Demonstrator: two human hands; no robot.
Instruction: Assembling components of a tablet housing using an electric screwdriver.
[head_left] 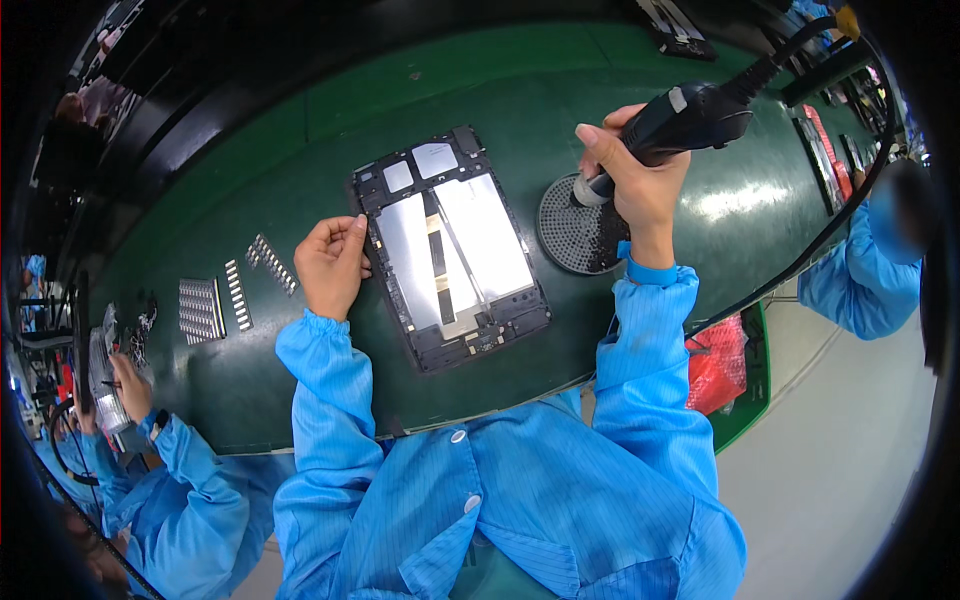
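Observation:
An opened tablet (490, 235) lies on the green bench mat, its silver battery panels and dark circuit parts bared. My left hand (335, 268) grips the tablet's left edge, thumb and fingers closed on it. To the right of the tablet, my right hand (648, 190) is wrapped round a black electric screwdriver (690, 122), which is tilted with its cable end up and to the right. The pale nose of the screwdriver points down over a round, perforated screw tray (572, 248) holding dark small pieces. Its very tip is too small to make out.
Several strips of small metal parts (202, 310) lie left of the tablet. Farther left is a co-worker's hand (132, 388); another person's blue sleeve (850, 280) is at right. A black cable (850, 208) curves along the right. Red bubble wrap (718, 370) fills a green bin (757, 375).

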